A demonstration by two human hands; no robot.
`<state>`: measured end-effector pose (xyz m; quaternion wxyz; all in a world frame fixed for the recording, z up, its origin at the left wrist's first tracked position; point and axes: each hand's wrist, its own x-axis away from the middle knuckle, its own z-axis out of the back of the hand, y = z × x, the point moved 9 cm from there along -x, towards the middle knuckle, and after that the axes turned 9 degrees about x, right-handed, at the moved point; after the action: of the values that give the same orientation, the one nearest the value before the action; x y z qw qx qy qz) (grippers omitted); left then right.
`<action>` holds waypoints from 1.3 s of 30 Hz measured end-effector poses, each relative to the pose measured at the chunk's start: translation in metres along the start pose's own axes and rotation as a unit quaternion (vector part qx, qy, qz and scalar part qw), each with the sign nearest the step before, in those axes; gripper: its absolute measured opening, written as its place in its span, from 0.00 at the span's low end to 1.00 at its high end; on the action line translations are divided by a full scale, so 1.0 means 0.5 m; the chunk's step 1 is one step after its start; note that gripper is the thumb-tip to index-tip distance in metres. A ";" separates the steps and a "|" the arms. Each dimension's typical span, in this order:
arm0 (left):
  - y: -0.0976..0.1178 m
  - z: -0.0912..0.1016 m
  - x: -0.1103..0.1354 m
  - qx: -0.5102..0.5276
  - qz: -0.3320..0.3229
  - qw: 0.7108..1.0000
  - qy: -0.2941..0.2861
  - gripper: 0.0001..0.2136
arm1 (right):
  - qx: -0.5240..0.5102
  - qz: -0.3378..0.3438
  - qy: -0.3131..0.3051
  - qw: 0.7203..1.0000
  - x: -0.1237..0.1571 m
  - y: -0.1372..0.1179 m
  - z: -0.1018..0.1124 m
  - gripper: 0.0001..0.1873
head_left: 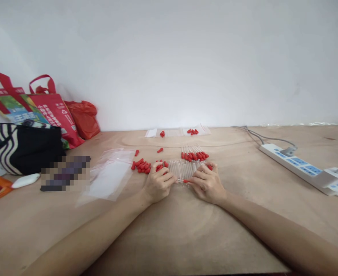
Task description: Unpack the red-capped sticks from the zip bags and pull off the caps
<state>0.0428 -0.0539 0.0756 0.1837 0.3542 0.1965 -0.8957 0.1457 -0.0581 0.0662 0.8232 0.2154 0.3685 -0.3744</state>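
My left hand [158, 183] and my right hand [206, 184] rest close together on the wooden table [186, 230], fingers curled. Between them lies a row of clear thin tubes [183, 168]. My left fingers pinch the end of one clear tube, and my right fingertips pinch a small red cap [186, 181] at that tube's other end. Loose red caps [141, 166] lie just left of my left hand. More red caps [194, 155] sit on another bunch of clear tubes behind my hands.
Clear plastic bags [111, 176] lie left of the hands; two more bags with red caps [192, 131] sit by the wall. A white power strip [303, 168] lies at right. Red shopping bags [54, 111], a striped black bag [25, 147] and a white object [25, 180] stand at left.
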 end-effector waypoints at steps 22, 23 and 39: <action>-0.044 -0.044 0.014 0.031 0.073 0.997 -0.017 0.17 | 0.067 -0.381 -0.181 0.904 0.065 0.247 -0.021 0.10; -0.041 -0.045 0.014 0.034 0.067 0.997 -0.020 0.17 | 0.073 -0.378 -0.187 0.904 0.066 0.248 -0.026 0.10; -0.060 -0.033 0.024 0.196 0.148 0.968 -0.044 0.19 | 0.067 -0.447 -0.203 0.868 0.051 0.292 -0.049 0.20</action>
<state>0.0297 -0.0224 0.0625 0.2496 0.3682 -0.0456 -0.8944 0.2594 0.0369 0.0426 0.6076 0.0015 0.2238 -0.7621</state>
